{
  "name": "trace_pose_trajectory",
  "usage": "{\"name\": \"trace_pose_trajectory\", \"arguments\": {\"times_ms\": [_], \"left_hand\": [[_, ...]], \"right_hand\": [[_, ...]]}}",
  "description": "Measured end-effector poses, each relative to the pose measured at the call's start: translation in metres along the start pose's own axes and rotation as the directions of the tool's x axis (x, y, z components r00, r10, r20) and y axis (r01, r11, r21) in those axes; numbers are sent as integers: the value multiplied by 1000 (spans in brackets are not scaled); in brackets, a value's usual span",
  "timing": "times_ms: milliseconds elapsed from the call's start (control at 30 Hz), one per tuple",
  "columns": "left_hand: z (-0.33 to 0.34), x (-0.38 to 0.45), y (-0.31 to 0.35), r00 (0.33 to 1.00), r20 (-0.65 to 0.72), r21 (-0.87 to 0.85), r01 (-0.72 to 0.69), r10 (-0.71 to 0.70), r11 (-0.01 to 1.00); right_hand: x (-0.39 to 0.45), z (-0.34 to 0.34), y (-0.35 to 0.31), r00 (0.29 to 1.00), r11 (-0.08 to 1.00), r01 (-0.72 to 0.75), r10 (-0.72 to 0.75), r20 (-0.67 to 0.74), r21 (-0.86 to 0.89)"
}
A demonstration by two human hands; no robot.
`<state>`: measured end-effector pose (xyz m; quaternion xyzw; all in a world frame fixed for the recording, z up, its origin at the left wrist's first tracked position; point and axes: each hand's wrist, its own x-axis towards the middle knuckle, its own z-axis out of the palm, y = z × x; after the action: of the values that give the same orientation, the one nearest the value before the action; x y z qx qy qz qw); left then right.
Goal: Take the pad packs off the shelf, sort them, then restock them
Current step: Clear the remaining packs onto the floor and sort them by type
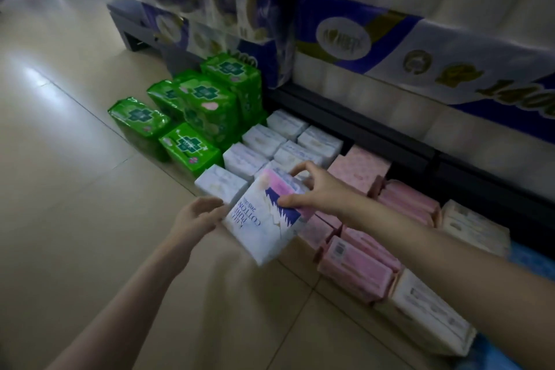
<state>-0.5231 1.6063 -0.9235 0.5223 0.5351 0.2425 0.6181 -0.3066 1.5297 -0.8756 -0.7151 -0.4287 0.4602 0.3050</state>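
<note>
A white pad pack [264, 225] printed "PURE COTTON" with a blue and pink band tilts above the floor. My right hand [318, 192] grips its far top end, thumb on the printed face. My left hand [198, 213] touches its left edge, fingers relaxed. Sorted groups lie on the floor: green packs [195, 108] at the left, white-blue packs [279, 141] in the middle, pink packs [375, 219] to the right, cream packs [432, 318] at the near right.
The black shelf base [375, 129] runs along behind the packs. Large blue-and-white tissue roll bundles [390, 48] fill the shelf above. Beige floor tiles [75, 159] spread out to the left.
</note>
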Motion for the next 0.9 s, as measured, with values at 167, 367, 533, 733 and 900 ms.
{"name": "trace_pose_trajectory", "arguments": {"times_ms": [167,367,533,733,900], "left_hand": [[2,5,0,994,-41,-242,86,-98,967],[-19,12,0,968,247,-220,96,-40,971],[-35,18,29,883,449,-73,-116,137,991],[1,50,48,783,607,721,-615,136,319],[28,55,24,796,599,785,-562,88,-259]], "right_hand": [[13,51,-6,965,961,190,-221,-142,-200],[14,47,7,991,817,45,35,-127,575],[15,22,3,998,988,67,-64,-24,137],[23,42,9,976,782,217,-187,112,-584],[23,13,6,987,765,89,-152,-44,-638]]}}
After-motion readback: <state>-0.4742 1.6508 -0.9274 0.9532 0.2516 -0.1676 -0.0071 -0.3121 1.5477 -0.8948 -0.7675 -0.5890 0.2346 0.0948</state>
